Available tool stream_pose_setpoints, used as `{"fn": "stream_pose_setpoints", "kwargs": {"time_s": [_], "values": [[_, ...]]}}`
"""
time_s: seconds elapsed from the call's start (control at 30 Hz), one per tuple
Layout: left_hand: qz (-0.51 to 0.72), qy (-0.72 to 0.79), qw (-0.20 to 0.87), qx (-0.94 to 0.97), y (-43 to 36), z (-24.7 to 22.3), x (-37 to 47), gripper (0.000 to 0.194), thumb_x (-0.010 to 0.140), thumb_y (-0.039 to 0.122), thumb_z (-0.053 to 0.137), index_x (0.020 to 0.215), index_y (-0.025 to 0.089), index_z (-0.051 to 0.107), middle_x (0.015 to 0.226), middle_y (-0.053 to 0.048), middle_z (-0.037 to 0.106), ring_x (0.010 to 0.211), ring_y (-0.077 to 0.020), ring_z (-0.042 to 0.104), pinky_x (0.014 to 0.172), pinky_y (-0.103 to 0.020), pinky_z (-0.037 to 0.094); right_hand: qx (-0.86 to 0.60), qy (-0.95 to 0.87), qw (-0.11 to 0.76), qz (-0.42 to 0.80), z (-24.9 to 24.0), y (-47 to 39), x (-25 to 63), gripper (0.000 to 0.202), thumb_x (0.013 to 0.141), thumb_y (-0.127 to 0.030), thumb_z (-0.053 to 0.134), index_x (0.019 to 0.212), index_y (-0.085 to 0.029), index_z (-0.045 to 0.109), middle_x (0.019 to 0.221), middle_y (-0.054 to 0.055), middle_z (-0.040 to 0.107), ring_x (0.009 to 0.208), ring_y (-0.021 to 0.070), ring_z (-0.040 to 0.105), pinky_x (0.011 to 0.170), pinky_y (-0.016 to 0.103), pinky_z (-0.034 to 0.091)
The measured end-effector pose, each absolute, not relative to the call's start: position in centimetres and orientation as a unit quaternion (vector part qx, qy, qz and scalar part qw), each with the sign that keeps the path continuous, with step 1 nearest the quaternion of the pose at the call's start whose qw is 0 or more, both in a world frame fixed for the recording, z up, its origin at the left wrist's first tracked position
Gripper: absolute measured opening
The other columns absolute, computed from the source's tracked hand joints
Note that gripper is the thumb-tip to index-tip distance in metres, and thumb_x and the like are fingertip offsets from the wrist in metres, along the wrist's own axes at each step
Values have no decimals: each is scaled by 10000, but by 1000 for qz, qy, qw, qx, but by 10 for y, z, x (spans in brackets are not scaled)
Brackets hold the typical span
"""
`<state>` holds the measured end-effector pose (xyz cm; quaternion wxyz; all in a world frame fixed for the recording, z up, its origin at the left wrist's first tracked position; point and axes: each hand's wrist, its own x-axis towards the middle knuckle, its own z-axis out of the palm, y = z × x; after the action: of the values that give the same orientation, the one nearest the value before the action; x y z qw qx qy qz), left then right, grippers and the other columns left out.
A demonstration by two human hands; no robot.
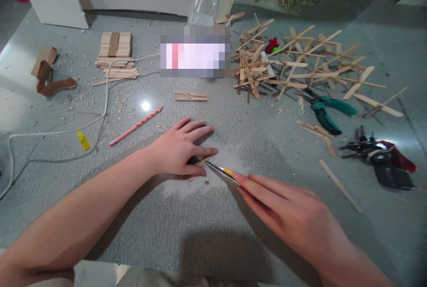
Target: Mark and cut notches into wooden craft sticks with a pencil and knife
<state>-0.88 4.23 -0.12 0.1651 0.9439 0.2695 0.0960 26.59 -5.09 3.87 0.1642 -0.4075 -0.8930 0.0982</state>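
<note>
My left hand point(182, 147) lies on the table with its fingers spread. Its thumb and index finger press down a small wooden craft stick point(204, 161), partly hidden under them. My right hand point(280, 207) is closed around a slim pointed tool point(227, 172) with a yellow band and a dark tip; its exact kind is unclear. The tip touches the stick between my left thumb and index finger. Pale dust point(180, 188) surrounds that spot, and a small dark round bit point(207, 182) lies just below. Two notched craft sticks point(191, 99) rest beyond my left fingertips.
A pink pencil point(136, 126), a white cable point(107, 93) and stacked craft sticks point(123, 45) are at left. Joined stick crosses point(296, 62), green-handled pliers point(325, 113) and a bunch of keys point(376, 153) occupy the right. A clear bottle point(204, 2) stands behind a blurred bright screen point(196, 56).
</note>
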Motion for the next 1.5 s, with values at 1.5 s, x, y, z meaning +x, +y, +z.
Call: {"fn": "stream_pose_setpoints", "kwargs": {"time_s": [1.5], "values": [[100, 262, 161, 946, 42, -1, -9, 565, 891, 627, 624, 1356, 306, 644, 1564, -160, 426, 1444, -408, 382, 1181, -644, 237, -397, -905, 141, 56, 44, -55, 262, 343, 1003, -154, 560, 1342, -177, 609, 995, 37, 757, 715, 134, 711, 632, 288, 495]]}}
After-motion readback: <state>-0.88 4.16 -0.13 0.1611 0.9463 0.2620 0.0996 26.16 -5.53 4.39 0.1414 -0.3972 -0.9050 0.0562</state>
